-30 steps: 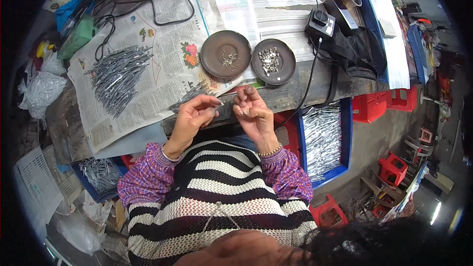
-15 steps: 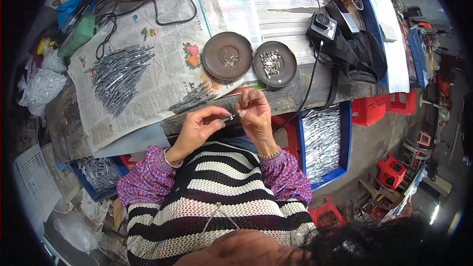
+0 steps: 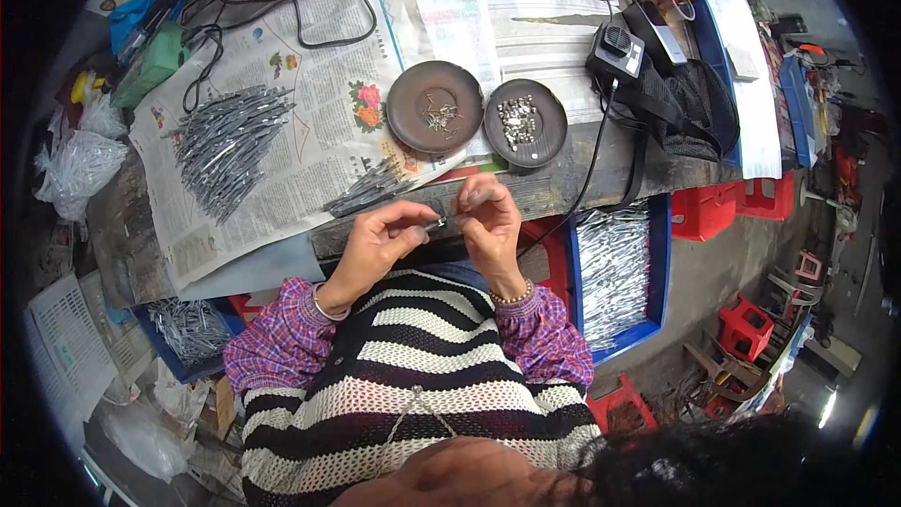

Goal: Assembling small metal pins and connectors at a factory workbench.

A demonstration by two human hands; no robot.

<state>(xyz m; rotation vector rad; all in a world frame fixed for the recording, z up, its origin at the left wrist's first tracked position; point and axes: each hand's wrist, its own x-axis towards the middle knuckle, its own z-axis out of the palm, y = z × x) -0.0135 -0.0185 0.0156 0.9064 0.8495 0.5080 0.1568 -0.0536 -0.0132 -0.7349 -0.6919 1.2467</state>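
My left hand [image 3: 383,242] pinches a small dark metal piece [image 3: 435,223] between thumb and fingers, its shiny end pointing right. Just right of that end, a small gap away, my right hand [image 3: 489,225] has its thumb and fingers drawn together; anything in them is too small to make out. Beyond my hands stand two round dark dishes. The left dish [image 3: 405,124] holds thin pin-like bits [image 3: 441,116], the right dish [image 3: 554,139] small silvery pieces [image 3: 517,120]. A short row of slim grey metal pieces [image 3: 369,188] lies on newspaper near my left hand.
A larger heap of slim grey metal pieces [image 3: 230,150] covers part of the newspaper [image 3: 324,131]. Under the table edge, a blue tray [image 3: 663,272] holds many shiny strips. A black cable [image 3: 593,160] runs from a small device [image 3: 615,50] over the edge. Red stools [image 3: 704,211] stand at right.
My right hand has shifted slightly right, so the gap between its fingertips and the metal piece is wider. My left hand stays nearly where it was.
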